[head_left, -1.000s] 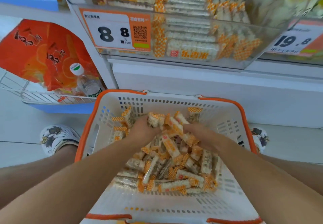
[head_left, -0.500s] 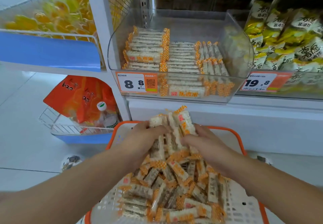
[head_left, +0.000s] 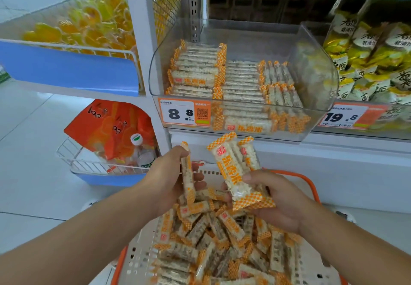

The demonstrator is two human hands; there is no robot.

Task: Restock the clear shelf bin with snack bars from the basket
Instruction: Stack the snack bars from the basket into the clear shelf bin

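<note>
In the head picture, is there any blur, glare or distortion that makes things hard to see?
Head view: wide-angle bending curves the shelf edges; the clear bin has hazy reflections on its right wall; the basket bars at the bottom are softly blurred; the bars in the right hand are sharp; lighting is even.

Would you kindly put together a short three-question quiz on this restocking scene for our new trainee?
1. True or false: the right hand grips snack bars with the printed face turned to the camera.
2. Which price tag is fixed to the front of the clear shelf bin? A) 19.8 B) 8.8 C) 5.5
3. Fill in: the left hand holds a bar roughly ____ (upright / flat) above the basket.

Key
1. True: the bars' printed faces show above the fingers.
2. B: the 8.8 tag is on this bin; 19.8 belongs to the neighbouring one.
3. Upright.
</note>
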